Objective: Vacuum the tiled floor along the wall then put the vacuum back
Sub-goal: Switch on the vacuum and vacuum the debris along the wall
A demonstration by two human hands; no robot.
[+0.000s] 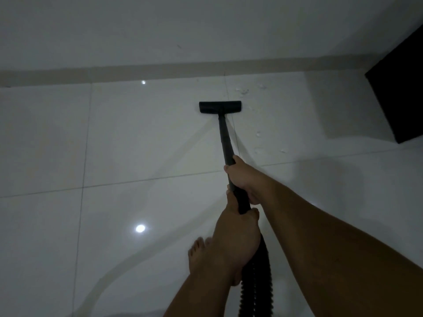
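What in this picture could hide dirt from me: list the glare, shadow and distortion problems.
Head view: dim overall; two bright lamp reflections glare on the glossy tiled floor, one near the baseboard, one lower; soft shadows fall near the vacuum wand; the wide lens bends tile seams; pale specks right of the floor nozzle show faintly; the dark object at right shows no detail.

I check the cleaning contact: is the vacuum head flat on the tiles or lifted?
Flat, it seems: the vacuum head lies level on the tiled floor, no gap showing beneath it.
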